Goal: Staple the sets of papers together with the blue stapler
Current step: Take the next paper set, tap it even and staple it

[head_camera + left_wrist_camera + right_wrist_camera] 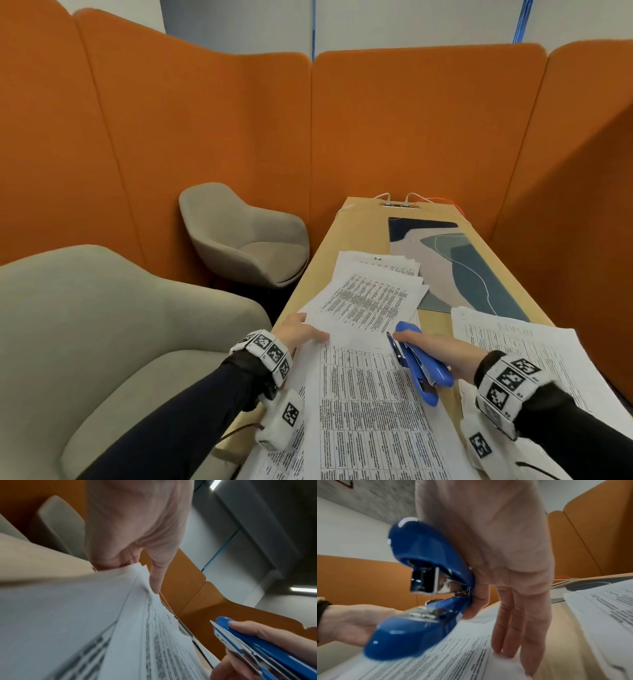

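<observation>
The blue stapler (416,363) is held in my right hand (442,347) above the top right part of the nearest set of papers (363,394). In the right wrist view the stapler (426,601) gapes with no sheet showing in its mouth, and three straight fingers (513,628) touch the papers (453,655). My left hand (301,334) pinches the set's top left corner. Seen from the left wrist, the thumb (156,582) presses that corner of the papers (102,615), with the stapler (257,646) at the lower right.
A second pile of printed sheets (370,294) lies fanned just beyond, and a third pile (513,349) sits to the right. A patterned mat (472,267) covers the far part of the wooden table (329,246). Grey armchairs (246,240) stand to the left, and orange partitions surround everything.
</observation>
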Demonstrator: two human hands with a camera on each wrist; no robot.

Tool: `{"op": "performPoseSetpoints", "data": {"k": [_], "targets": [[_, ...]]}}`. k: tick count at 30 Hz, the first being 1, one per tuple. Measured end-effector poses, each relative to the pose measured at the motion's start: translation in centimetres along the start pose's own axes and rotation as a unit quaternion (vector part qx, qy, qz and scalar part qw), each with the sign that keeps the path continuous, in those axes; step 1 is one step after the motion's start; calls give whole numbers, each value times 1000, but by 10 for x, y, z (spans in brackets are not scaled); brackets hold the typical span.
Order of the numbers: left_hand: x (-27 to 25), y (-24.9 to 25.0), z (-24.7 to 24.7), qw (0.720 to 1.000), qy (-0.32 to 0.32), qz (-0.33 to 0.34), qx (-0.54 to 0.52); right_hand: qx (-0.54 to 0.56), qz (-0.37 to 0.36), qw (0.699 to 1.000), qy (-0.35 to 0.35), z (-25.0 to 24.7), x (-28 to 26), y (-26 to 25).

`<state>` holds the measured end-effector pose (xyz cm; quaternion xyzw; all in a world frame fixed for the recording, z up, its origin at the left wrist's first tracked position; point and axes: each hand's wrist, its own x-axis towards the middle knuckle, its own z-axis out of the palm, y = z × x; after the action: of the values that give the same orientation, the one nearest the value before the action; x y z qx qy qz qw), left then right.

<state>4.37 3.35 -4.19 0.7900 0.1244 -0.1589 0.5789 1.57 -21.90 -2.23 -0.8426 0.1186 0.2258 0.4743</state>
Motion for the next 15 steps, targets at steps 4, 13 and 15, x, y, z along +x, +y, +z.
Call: {"op": "performPoseSetpoints", "data": {"k": [4,13,15], "targets": [[5,0,5,995,-6,19,96,-22,4,1000,8,2,0,-1],[13,0,0,970,-10,57,237,-22,11,998,49,7,0,-13],[5,-1,3,955,24,65,287,-35,-10,999,30,16,-1,-19]]}}
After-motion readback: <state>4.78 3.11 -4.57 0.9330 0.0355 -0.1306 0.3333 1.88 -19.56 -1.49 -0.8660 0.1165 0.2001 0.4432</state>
